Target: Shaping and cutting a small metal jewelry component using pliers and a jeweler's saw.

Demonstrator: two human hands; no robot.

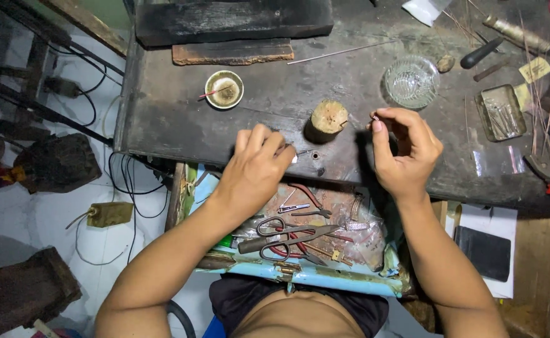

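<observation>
As seen from above, the dark, worn table (181, 119) fills the upper field and carries every working item within arm's reach. Below its front edge an open drawer (325, 278) holds scissors (287, 238), pliers and other small tools, apparently kept low so the surface stays free. On the table, a glass dish (411, 81) and a metal tin (500, 112) sit to the right, a small round bowl (224, 89) to the left, and a short wooden stump (328, 116) stands between the hands, probably as a rest for fine work. The left hand (256, 169) lies knuckles-up at the table edge, its fingers (275, 147) curled closed around a slim tool whose tip just shows; what kind it is cannot be told. The right hand (406, 153) is raised just right of the stump, thumb and forefinger pinched shut on a tiny metal piece (374, 117), held high, seemingly for close inspection.
</observation>
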